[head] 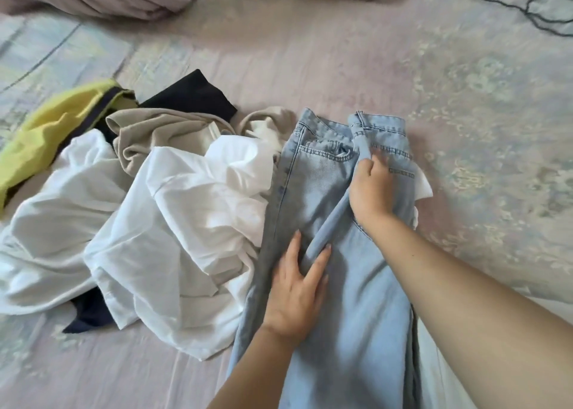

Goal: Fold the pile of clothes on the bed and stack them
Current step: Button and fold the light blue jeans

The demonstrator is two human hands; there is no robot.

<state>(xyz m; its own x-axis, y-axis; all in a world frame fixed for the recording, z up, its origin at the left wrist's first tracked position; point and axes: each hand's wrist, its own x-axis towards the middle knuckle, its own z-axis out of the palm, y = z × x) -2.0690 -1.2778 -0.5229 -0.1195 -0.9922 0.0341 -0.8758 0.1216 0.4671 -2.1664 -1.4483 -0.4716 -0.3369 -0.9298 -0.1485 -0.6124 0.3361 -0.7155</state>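
A: Where do we stand with the jeans (338,222)?

B: They lie lengthwise on the bed (341,67), waistband away from us, just right of the unfolded pile (139,198). Our right hand (370,191) pinches a raised ridge of denim below the waistband; our left hand (297,287) lies flat with straight fingers, pressing the lower end of that same ridge.

A: So what do we do to get this fold clean?

B: We judge the ridge is the crease between the two legs. We should keep the left palm as the anchor, draw the pinched fabric away from it until the ridge goes taut, then lay one leg over the other with the seams matching.

A: And the risk?

B: A white garment (423,187) peeks out beyond the right hand's grip; we shouldn't trap it.
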